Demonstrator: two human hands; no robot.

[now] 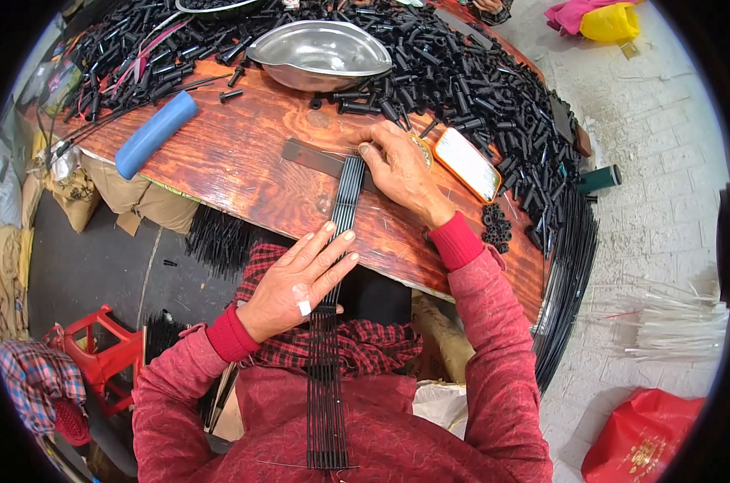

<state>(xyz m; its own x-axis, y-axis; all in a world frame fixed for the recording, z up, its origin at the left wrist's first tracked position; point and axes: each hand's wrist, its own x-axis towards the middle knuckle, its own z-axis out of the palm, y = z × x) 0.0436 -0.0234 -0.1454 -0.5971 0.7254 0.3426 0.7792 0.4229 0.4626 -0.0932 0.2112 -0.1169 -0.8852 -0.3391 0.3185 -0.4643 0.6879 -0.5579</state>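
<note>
A flat row of thin black rods (326, 378) runs from my lap up over the near edge of the wooden table. My left hand (288, 294) lies across the row with fingers stretched over it; a thumb tip shows at the row's other side, so the rods are held between. At the far end, my right hand (401, 171) pinches the rod tips with thumb and curled fingers. Those tips rest by a flat dark metal bar (312, 158) on the table. Some right fingertips are hidden behind the hand.
Black plastic tubes (477, 88) are heaped along the table's far and right sides. A metal bowl (320, 52) stands before the heap. A blue half-round piece (157, 133) lies left; an orange-edged phone (468, 163) lies right, near small black rings (496, 228). A red stool (99, 346) stands lower left.
</note>
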